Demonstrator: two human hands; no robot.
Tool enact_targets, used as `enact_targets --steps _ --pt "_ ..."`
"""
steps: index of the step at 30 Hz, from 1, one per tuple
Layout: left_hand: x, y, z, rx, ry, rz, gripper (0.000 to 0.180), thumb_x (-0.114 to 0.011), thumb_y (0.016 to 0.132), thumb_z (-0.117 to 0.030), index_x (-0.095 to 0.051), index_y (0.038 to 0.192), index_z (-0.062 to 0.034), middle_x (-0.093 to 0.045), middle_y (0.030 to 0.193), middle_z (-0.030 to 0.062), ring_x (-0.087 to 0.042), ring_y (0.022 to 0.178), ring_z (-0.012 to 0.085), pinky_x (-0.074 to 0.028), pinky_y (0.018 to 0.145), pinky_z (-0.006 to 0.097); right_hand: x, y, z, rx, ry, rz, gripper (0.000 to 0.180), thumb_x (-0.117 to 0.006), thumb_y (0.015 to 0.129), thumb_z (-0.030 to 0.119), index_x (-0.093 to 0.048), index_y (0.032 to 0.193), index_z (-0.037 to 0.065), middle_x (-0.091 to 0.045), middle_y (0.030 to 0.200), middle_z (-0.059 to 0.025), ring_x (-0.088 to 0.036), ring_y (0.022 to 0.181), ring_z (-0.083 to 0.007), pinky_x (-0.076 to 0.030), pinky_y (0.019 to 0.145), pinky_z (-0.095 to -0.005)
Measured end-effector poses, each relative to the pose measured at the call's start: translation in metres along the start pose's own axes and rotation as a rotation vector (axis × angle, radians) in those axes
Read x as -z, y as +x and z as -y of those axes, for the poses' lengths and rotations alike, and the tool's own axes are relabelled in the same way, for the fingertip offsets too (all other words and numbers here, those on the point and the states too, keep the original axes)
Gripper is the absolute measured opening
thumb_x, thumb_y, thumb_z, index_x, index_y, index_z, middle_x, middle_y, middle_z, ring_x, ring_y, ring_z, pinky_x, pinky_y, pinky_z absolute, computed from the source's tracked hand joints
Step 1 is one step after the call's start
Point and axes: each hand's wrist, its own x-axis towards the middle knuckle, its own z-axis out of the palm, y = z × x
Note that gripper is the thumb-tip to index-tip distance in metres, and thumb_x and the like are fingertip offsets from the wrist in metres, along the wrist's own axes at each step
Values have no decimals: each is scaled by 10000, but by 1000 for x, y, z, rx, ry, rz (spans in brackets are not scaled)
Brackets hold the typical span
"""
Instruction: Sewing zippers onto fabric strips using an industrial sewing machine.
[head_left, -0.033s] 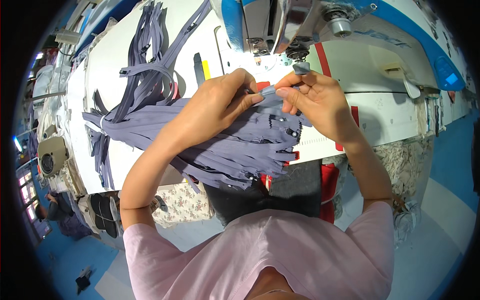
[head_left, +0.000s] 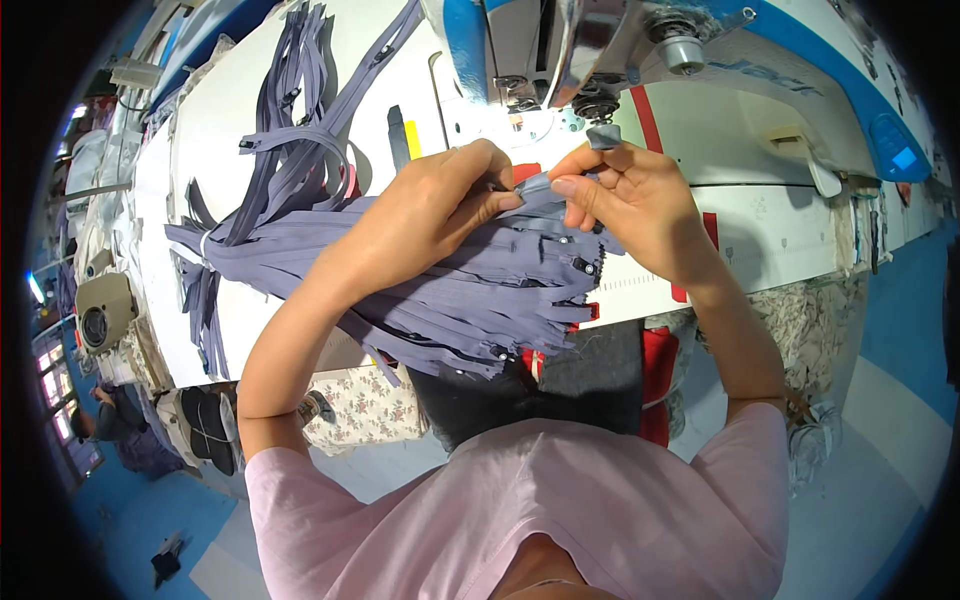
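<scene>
Left of the sewing machine [head_left: 625, 35], loose grey-purple zipper strips [head_left: 290, 110] lie on the desk [head_left: 215, 120]; the tied bundle [head_left: 290, 245] fans out in front of it, plenty left by the look, can't tell which are finished. Just in front of the machine, the left hand [head_left: 430, 195] pinches one strip [head_left: 535, 185], thumb against fingers, and the right hand [head_left: 635, 205] pinches it farther right, other fingers curled; that one seems mid-handling, not done.

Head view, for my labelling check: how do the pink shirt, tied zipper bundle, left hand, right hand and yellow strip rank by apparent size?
1. Pink shirt
2. Tied zipper bundle
3. Left hand and right hand, too alike to rank
4. Yellow strip
</scene>
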Motion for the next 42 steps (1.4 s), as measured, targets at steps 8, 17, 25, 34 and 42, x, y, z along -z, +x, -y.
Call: enact_targets --steps 8,17,25,34,42 --pt "35 -10 23 -333 764 136 212 -602 873 -56 -579 1079 -99 -631 1011 84 -678 683 269 -542 573 377 16 15 3 -69 -96 -16 215 -693 961 166 -665 972 -46 -671 714 -52 -636 624 -82 -508 573 -229" --pt "32 -1 17 -326 897 -106 214 -709 843 -71 -606 1030 -69 -627 1070 61 -629 988 254 -537 828 368 -9 45 -35 348 -720 -203 94 -728 885 180 -741 928 97 -642 814 -76 -619 827 -282 -504 780 -381" --pt "-24 18 29 -190 307 -352 100 -712 864 -125 -667 936 -74 -628 881 111 -643 740 314 -537 646 407 4 43 -70 590 -1054 -274 317 -804 835 195 -602 917 -35 -518 927 -146 -567 851 -267 -487 762 -380" --pt "-15 18 32 -107 330 -268 115 -745 850 -148 -722 956 -110 -647 855 98 -647 729 300 -529 648 411 5 34 -30 256 -587 -191 194 -763 807 80 -595 847 -9 -465 940 -85 -510 867 -227 -459 766 -356" --pt "-10 21 26 18 258 -225 128 -743 854 -185 -743 954 -105 -653 820 108 -644 721 286 -521 658 397 1 36 -40 354 -573 -243 197 -724 783 4 -528 788 -19 -453 930 -83 -498 875 -213 -450 755 -341"
